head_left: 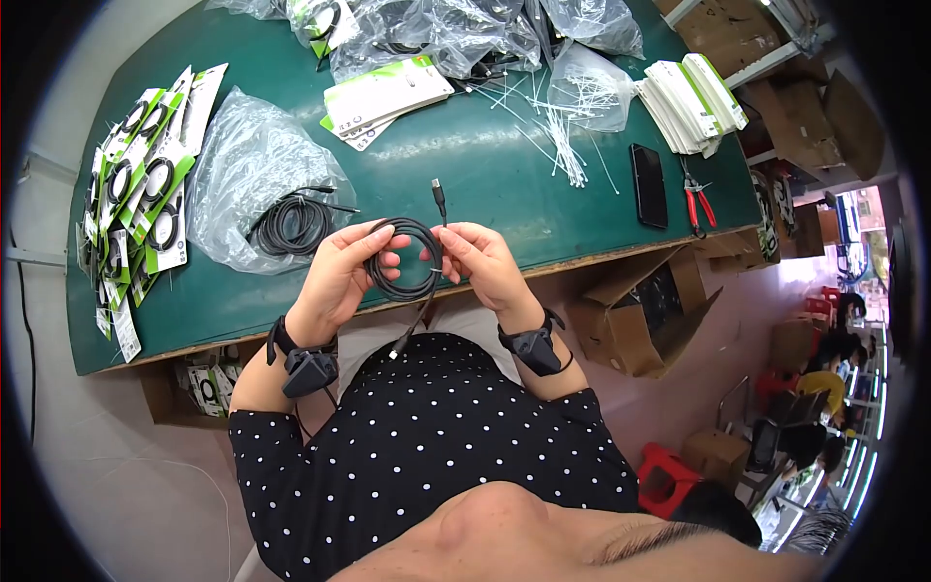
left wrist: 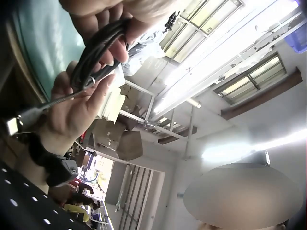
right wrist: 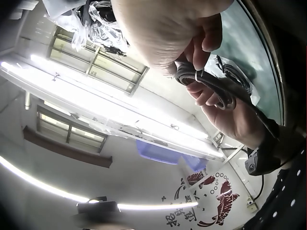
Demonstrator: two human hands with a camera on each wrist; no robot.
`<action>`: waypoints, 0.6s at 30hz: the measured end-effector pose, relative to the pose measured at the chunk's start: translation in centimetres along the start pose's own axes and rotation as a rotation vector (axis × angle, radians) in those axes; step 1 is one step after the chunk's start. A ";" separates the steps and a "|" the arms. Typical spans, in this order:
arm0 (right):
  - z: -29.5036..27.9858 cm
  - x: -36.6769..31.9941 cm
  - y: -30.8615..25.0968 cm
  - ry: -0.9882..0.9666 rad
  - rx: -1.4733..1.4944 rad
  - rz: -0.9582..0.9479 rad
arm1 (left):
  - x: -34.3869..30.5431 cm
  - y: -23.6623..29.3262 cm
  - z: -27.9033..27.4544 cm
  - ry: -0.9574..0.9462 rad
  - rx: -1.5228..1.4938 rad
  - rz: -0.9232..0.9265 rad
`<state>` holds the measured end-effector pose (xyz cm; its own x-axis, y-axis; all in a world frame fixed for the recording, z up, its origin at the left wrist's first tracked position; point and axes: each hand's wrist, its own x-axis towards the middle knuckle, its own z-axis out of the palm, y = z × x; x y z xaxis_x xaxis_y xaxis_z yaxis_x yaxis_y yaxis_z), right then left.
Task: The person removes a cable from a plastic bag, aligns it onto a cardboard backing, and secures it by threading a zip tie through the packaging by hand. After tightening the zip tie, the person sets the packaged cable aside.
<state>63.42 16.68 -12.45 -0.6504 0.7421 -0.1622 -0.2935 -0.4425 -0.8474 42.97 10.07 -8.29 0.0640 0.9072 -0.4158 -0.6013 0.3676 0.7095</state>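
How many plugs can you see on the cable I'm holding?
2: the upper plug sticks up by your right hand; the lower plug hangs below the coiled cable.

Down you gaze from your head, across green table (head_left: 281, 63), left hand (head_left: 335, 276) and right hand (head_left: 485, 267); in tight, your wrist cameras angle up towards strip lights (right wrist: 120, 103), all three views sharing the coiled cable (left wrist: 93, 52).

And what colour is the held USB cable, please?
The coiled USB cable is black, clearest in the head view.
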 end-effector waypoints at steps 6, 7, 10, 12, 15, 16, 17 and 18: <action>-0.6 -0.6 -0.7 -0.066 0.096 0.061 | 1.1 -0.6 -0.1 -0.050 -0.002 -0.002; -0.5 -0.7 -0.7 -0.065 0.097 0.061 | 1.3 -1.1 0.0 -0.051 -0.002 -0.002; 0.3 -0.4 -0.7 0.168 -0.325 -0.398 | 1.7 -2.5 1.7 0.229 0.321 0.571; 0.6 0.1 -1.5 0.155 -0.618 -0.607 | 1.1 -2.5 2.4 0.143 0.305 0.499; 1.6 0.3 -2.6 0.114 -1.215 -1.000 | 0.5 -2.5 2.9 -0.013 0.263 0.350; 2.2 0.1 -2.5 0.073 -1.283 -1.001 | 0.9 -2.5 2.8 -0.031 0.178 0.361; 2.7 -0.1 -2.3 0.032 -1.350 -1.002 | 1.2 -2.5 2.6 -0.049 0.093 0.373; 3.0 -0.3 -2.2 -0.009 -1.417 -1.002 | 1.4 -2.5 2.6 -0.068 0.009 0.384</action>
<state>62.12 15.93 -9.00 -0.6204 0.4254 0.6589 0.2365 0.9025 -0.3599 46.63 10.98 -9.21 -0.1116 0.9904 -0.0812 -0.5848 0.0006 0.8112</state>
